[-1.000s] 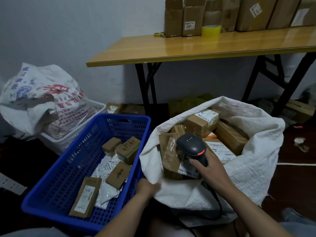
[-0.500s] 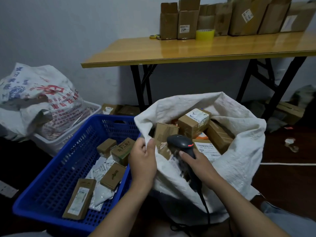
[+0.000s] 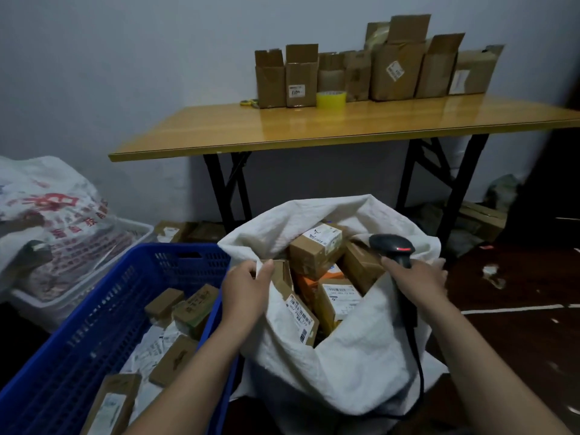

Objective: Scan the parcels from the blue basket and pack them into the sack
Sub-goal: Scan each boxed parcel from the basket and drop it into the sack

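The white sack [image 3: 351,365] stands open in front of me, filled with several brown labelled parcels [image 3: 317,249]. My left hand [image 3: 246,290] pinches the sack's left rim between thumb and fingers. My right hand [image 3: 417,277] grips the black barcode scanner [image 3: 392,246] at the sack's right rim; its cable hangs down over the cloth. The blue basket [image 3: 103,309] sits to the left, holding several small brown boxes [image 3: 196,304] and white mailers [image 3: 157,346].
A yellow folding table [image 3: 314,127] stands behind the sack, with a row of open cartons [image 3: 395,67] and a yellow tape roll [image 3: 331,99]. A printed sack [image 3: 53,221] lies on a white crate [image 3: 78,281] at far left. Boxes lie under the table.
My left hand rose from the sack's lower front to its left rim and pulled it up. My right hand carried the scanner from the sack's middle to its right rim.
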